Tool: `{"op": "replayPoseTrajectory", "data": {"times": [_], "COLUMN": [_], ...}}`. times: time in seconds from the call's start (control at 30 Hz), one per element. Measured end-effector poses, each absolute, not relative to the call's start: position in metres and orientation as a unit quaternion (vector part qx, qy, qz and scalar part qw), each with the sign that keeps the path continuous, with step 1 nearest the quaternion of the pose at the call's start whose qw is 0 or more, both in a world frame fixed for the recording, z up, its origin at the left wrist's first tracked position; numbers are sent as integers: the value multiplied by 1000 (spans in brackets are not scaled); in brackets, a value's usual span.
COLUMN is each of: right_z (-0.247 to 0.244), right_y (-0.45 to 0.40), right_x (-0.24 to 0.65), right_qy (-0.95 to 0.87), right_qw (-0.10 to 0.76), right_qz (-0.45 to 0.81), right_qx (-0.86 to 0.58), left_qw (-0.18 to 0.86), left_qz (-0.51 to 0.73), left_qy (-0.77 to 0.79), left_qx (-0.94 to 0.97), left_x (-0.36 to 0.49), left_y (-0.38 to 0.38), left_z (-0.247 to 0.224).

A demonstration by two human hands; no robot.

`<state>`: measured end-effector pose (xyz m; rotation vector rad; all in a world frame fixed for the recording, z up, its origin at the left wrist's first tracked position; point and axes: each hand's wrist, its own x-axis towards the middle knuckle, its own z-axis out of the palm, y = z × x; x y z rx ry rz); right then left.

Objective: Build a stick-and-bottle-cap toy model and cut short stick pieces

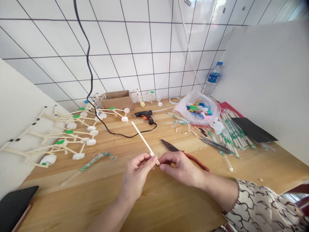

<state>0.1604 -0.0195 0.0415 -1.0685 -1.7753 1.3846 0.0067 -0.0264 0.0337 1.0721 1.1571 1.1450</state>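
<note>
My left hand (136, 175) pinches a thin pale wooden stick (142, 138) near its lower end between thumb and fingers. The stick points up and away across the wooden table (154, 196). My right hand (180, 167) closes its fingertips on the stick's lower tip. Red-handled pliers (193, 158) with black jaws lie just beyond that hand, partly hidden by it. I cannot tell whether the hand touches them.
Stick-and-bottle-cap wheeled frames (72, 135) crowd the left. Behind them stand a cardboard box (117, 100) and a hot glue gun (145, 116) with a black cable. On the right are a plastic bag of bottle caps (198, 109), paper-wrapped stick bundles (231, 132) and scissors (214, 145). A phone (14, 207) lies front left.
</note>
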Motion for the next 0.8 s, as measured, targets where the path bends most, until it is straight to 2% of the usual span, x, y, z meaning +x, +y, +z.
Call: {"op": "replayPoseTrajectory", "data": {"times": [0.13, 0.23, 0.8], "right_z": [46, 43, 30], "right_y": [-20, -19, -19], "right_x": [165, 166, 167], "right_qy": [-795, -829, -881], "right_qw": [293, 285, 281], "right_qz": [368, 313, 211], "right_qx": [-383, -366, -318], "left_qw": [594, 608, 597], "left_qz": [470, 456, 381], "left_qy": [481, 475, 501], "left_qx": [443, 443, 498], "left_x": [6, 7, 4], "left_y": [-23, -23, -24], "left_z": [39, 41, 40]}}
